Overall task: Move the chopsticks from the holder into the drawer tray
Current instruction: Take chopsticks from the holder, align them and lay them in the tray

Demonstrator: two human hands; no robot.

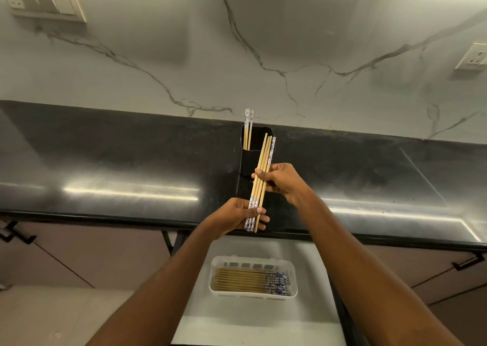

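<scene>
A small bundle of chopsticks (259, 185) is being held in the air by both hands, above the near part of the black worktop (131, 161) and just in front of the holder (247, 164). The near end of the bundle, where most of the blue-and-white patterned tips are lying, is being gripped by the left hand (235, 218), with the thumb being pressed across the sticks and the fingers being curled beneath them. The middle of the bundle is being pinched by the right hand (283, 181), its fingers being wrapped round the sticks from the right. The bundle is being kept tilted, its far end leaning to the right across the holder's mouth; one patterned tip is being shown at that far end, the other way round from the rest.

The black holder is being carried by the worktop, near the marble wall (237, 56). Two chopsticks (248, 129) are being kept upright in its far left corner, patterned tips upward.

Below the worktop's near edge a white drawer (237, 322) is being left pulled out. A white tray (214, 280) is being carried in it, and a row of chopsticks (242, 282) is being held side by side in the tray, patterned ends to the right.

On the wall, a switch panel (44, 3) is being shown at far left and a socket (474, 57) at far right.
</scene>
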